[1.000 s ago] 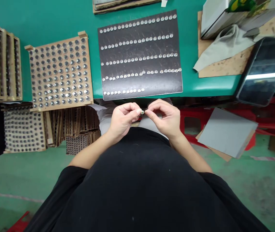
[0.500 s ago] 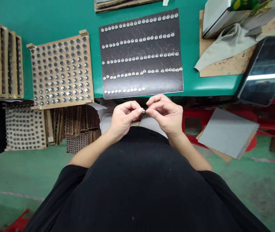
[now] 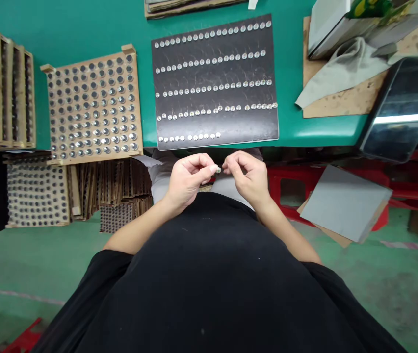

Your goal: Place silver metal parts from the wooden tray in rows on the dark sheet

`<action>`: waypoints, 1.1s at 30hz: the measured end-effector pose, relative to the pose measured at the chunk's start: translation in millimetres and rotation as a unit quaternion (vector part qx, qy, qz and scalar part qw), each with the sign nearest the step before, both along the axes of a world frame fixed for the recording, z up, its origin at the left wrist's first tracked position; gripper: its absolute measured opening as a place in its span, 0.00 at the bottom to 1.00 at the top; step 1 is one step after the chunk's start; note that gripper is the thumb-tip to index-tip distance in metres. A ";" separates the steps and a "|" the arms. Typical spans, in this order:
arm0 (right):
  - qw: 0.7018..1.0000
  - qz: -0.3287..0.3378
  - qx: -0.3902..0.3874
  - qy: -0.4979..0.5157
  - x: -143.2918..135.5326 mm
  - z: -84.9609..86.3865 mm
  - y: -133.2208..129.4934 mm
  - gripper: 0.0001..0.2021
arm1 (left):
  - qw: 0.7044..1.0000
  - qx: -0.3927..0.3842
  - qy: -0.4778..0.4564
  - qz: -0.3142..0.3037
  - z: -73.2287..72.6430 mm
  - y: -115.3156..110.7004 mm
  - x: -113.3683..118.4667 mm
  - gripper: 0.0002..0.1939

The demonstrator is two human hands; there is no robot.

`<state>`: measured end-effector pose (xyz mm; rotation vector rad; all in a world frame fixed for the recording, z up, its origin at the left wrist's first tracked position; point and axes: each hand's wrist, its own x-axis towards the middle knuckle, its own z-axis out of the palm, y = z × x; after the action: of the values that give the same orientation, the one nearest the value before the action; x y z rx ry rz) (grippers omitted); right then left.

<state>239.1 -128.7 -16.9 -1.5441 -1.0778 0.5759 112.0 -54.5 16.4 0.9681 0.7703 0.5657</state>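
Between the thumb and forefinger of my left hand (image 3: 189, 180) is a small round silver part (image 3: 218, 170). Just right of it, my right hand (image 3: 248, 177) has its fingers drawn together in a pinch; whether anything thin is between the fingertips is too small to tell. Both hands are over my lap, below the front edge of the table. Beyond them lies a black board (image 3: 190, 103) with rows of small round silver parts. To its left, a wooden tray (image 3: 94, 158) holds many small metal cylinders standing upright.
More wooden racks (image 3: 17, 98) stand at the far left, with trays (image 3: 38, 193) below. A dark glossy device (image 3: 400, 110), a grey cloth (image 3: 341, 73) and a white box (image 3: 326, 27) are right. A grey panel (image 3: 345, 201) rests over a red stool (image 3: 280, 196).
My right hand has moved slightly down and left, and its spread fingers have closed into a pinch. My left hand stays in place with the small part.
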 end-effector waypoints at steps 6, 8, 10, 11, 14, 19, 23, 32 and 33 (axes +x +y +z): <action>0.995 0.093 -0.033 -0.034 4.5 -11.9 -7.8 0.17 | 0.997 0.065 0.024 -0.033 2.5 18.0 -15.8 0.17; 0.991 0.108 -0.045 -0.067 6.2 -17.9 -10.6 0.13 | 0.991 0.113 0.050 -0.054 6.6 40.0 -29.6 0.15; 0.987 0.113 -0.054 -0.096 7.2 -23.4 -11.9 0.11 | 0.978 0.176 0.105 -0.029 8.9 73.2 -48.7 0.12; 0.986 0.115 -0.053 -0.104 7.2 -25.1 -12.1 0.11 | 0.966 0.211 0.148 0.004 8.6 93.5 -59.8 0.11; 0.988 0.119 -0.036 -0.095 5.4 -24.3 -11.5 0.07 | 0.894 0.288 0.319 0.128 1.5 160.5 -93.2 0.08; 0.993 0.081 -0.064 -0.063 1.7 -14.6 -11.4 0.15 | 0.854 0.305 0.381 0.179 -18.1 245.1 -123.5 0.11; 0.994 0.066 -0.065 -0.057 2.6 -8.7 -12.0 0.21 | 0.841 0.321 0.388 0.199 -22.7 267.2 -122.6 0.10; 0.988 -0.024 0.045 -0.149 22.2 5.1 21.0 0.08 | 0.836 0.441 0.197 0.261 -4.7 166.6 -81.7 0.05; 0.984 -0.041 0.028 -0.173 23.3 4.5 27.2 0.07 | 0.844 0.445 0.176 0.244 -4.7 145.8 -74.7 0.06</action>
<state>262.5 -101.6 -12.4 -1.6687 -1.2714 0.2221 37.3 91.3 11.7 1.7850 1.1239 1.2804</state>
